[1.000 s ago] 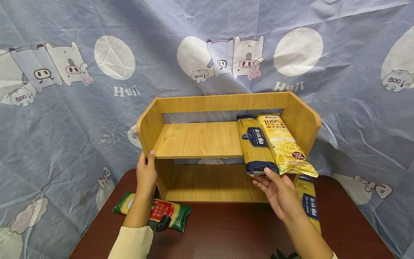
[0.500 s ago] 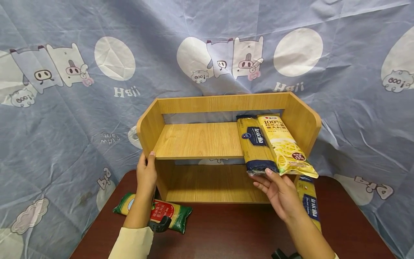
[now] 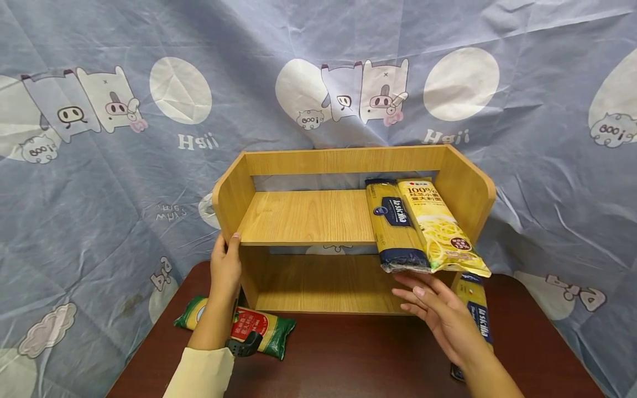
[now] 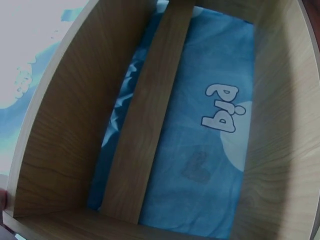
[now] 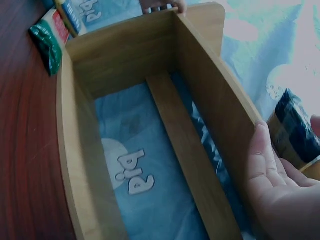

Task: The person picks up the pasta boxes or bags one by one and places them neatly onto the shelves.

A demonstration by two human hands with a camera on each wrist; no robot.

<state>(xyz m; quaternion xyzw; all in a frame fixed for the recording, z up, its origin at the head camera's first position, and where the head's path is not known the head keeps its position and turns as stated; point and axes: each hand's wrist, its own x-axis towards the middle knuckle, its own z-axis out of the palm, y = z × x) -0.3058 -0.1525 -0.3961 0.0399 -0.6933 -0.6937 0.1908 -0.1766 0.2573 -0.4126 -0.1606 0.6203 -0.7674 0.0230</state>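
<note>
My left hand (image 3: 226, 271) grips the left side of a two-tier wooden shelf (image 3: 308, 215), thumb at the upper board's front corner. On the upper board's right end lie two spaghetti packs side by side: a navy-ended pack (image 3: 398, 226) and a yellow pack (image 3: 443, 226). Their front ends overhang the board. Just below them is my right hand (image 3: 443, 315), fingers extended and spread, holding nothing. In the right wrist view, a fingertip (image 5: 261, 131) lies at the board's edge, beside the navy pack (image 5: 295, 130).
A green-ended pasta pack (image 3: 259, 326) lies on the dark red table (image 3: 348, 359) at left, partly behind my left forearm. Another navy-ended pack (image 3: 475, 298) lies right of the shelf, partly hidden by my right arm. A patterned cloth (image 3: 318, 33) hangs behind.
My right thumb has come off the navy-ended spaghetti pack's front end, and the hand has dropped slightly with fingers spreading. My left hand keeps its grip on the shelf.
</note>
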